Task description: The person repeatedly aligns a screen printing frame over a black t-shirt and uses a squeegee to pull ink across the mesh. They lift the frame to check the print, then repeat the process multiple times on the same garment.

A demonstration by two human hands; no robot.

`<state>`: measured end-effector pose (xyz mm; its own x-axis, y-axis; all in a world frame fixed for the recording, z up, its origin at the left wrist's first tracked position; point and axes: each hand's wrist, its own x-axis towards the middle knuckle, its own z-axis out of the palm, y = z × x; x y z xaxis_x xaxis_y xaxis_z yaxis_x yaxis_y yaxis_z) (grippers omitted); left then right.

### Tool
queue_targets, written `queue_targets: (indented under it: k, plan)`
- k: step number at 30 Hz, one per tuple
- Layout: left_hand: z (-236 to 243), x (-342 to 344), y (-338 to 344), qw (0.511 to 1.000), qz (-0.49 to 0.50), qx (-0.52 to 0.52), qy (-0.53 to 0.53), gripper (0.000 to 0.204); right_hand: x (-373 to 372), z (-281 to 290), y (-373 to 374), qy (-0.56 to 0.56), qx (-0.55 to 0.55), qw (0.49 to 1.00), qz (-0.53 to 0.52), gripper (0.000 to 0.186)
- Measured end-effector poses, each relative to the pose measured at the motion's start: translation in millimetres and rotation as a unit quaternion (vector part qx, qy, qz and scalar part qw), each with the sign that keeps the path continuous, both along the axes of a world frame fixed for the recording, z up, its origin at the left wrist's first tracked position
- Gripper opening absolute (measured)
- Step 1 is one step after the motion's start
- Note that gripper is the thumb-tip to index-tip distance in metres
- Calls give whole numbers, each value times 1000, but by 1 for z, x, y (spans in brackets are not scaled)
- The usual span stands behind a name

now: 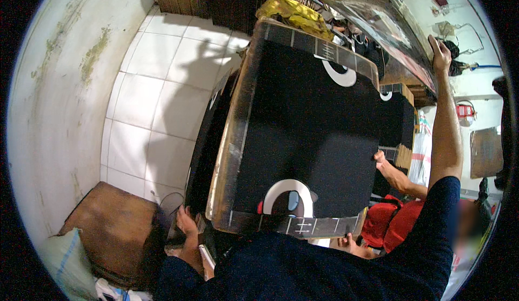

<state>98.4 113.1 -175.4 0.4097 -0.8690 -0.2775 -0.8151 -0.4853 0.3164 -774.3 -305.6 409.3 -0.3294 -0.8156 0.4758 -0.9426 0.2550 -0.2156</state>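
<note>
My right arm reaches up at the right, and my right hand (pixel 440 55) grips the edge of a raised, framed printing screen (pixel 386 17), which tilts up at the back right. My left hand (pixel 187 221) is low at the left, beside the near left corner of a board, with fingers extended and nothing visible in them. In front of me lies a board (pixel 226 166) with black fabric (pixel 308 122) spread on it. White curved shapes are printed on the fabric at its far and near ends. Clear tape with white marks (pixel 303 226) runs along the near edge.
A co-worker in a red top (pixel 394 220) stands at the right, one hand (pixel 381 160) at the fabric's right edge, the other (pixel 348 242) under the board's near corner. Stacked boards (pixel 184 1) stand at the back. A brown panel (pixel 116 231) and sack (pixel 73 266) are lower left.
</note>
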Motion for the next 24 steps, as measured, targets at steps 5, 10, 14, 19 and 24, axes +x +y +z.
queue_targets:
  k: [5, 10, 14, 19, 24]
  plan:
    - [0, 37, 19, 990, 31, 130, 54, 25, -1, 7, -5, 8, 10, 999, -29, 57]
    - [59, 34, -19, 999, 28, 22, -17, 28, 12, 10, -7, -2, 5, 1000, 0, 62]
    - [132, 4, -110, 976, 62, -179, 109, 26, 26, 12, -10, 31, -18, 999, -37, 67]
    - [213, -111, -273, 892, -34, -428, 143, 17, 38, 16, -14, 33, 1, 998, -50, 73]
    - [331, -196, -343, 860, -32, -507, 49, 20, 55, 9, -7, 40, -10, 998, -49, 68]
